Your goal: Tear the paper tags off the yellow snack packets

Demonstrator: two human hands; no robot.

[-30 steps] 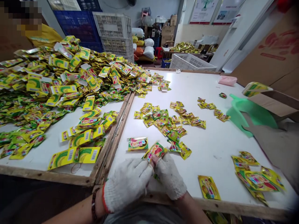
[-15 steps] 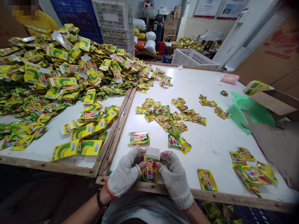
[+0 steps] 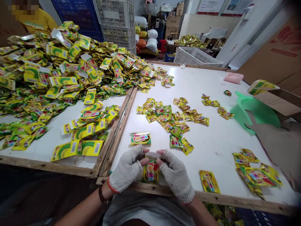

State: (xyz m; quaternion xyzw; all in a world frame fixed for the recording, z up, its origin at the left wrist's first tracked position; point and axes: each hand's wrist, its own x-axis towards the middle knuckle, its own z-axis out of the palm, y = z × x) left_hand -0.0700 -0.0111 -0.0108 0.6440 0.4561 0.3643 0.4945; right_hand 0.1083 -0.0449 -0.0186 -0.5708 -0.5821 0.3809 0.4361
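Between my hands, at the table's near edge, is a small yellow-green candy box (image 3: 150, 173) marked TWINS, its white end flap (image 3: 152, 155) toward the far side. My left hand (image 3: 128, 168), in a fingerless white knit glove, pinches the box's left edge by the flap. On the other edge my right hand (image 3: 175, 172), gloved alike, grips with thumb and fingertips. Just beyond lies another TWINS box (image 3: 140, 138), flat on the white table. Small candy packets (image 3: 164, 114) in yellow and green wrappers are scattered farther out.
A wooden divider (image 3: 117, 135) separates a large heap of boxes and packets (image 3: 70, 69) on the left. A flat yellow packet (image 3: 209, 181) and a packet cluster (image 3: 256, 174) lie right. Beyond are a green basin (image 3: 256, 110), cardboard box (image 3: 279, 100), white crate (image 3: 198, 57) and a person's yellow sleeve (image 3: 42, 23).
The fingers of both hands have drawn inward over the box's flap end, and the flap shows less white than before. The view has shifted slightly; the other items lie as they were.
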